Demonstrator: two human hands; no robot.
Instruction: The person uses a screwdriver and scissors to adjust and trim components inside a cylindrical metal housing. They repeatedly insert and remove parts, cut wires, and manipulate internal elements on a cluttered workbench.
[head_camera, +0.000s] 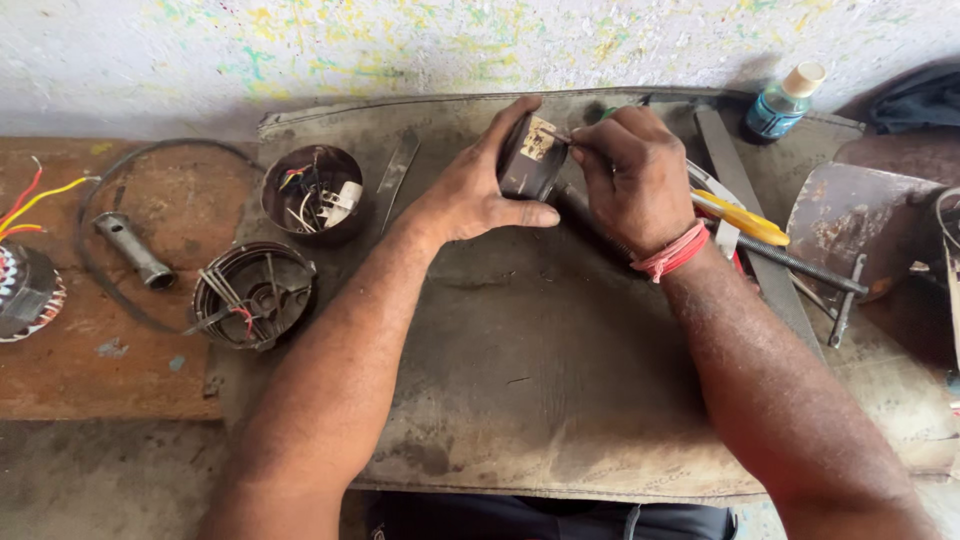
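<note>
My left hand (478, 190) grips a small dark round part (530, 160) with a pale label on its face, holding it upright on the dirty grey cloth mat (540, 360). My right hand (635, 175) is closed on a thin tool with a green handle (606, 113), its tip touching the part's labelled face. A red thread band (670, 252) circles my right wrist. The tool's shaft is mostly hidden by my fingers.
A round dark cup with wires (312, 192) and a round metal housing (252, 293) lie left. A socket tube (132, 250) and a wound stator (28, 290) rest on the wooden board. A yellow-handled tool (745, 220), metal rods (805, 270) and a blue bottle (783, 105) are right.
</note>
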